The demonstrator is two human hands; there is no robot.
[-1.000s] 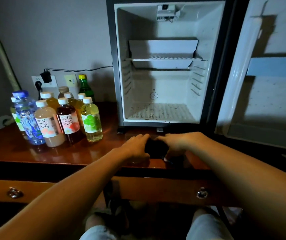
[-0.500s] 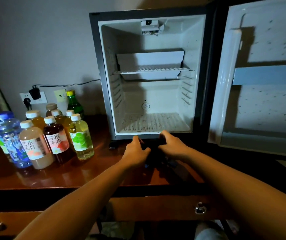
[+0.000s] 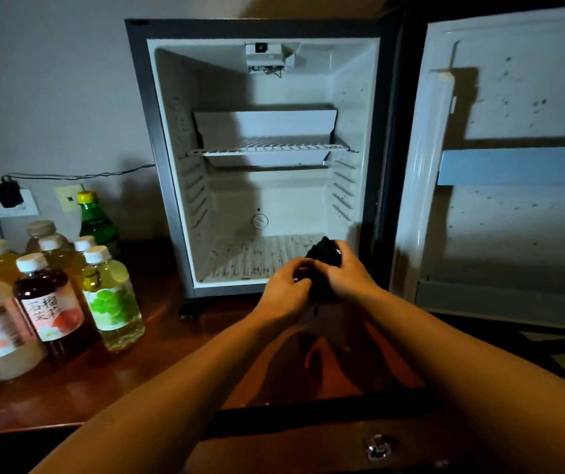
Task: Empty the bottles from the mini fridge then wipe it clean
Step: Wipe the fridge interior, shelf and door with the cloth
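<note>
My left hand [image 3: 286, 285] and right hand [image 3: 346, 273] both grip the bunched black cloth [image 3: 322, 260] at the empty white mini fridge's [image 3: 264, 200] floor lip. The plastic bottles [image 3: 51, 302] crowd the brown wooden bench [image 3: 171, 354] beside it; a wide elbow swing could topple them.

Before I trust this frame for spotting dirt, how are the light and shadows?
Head view: dim overall; fridge interior brightest, a shadow across its back wall; door specks readable; dark cloth lacks detail; wide-angle bends edges.
</note>
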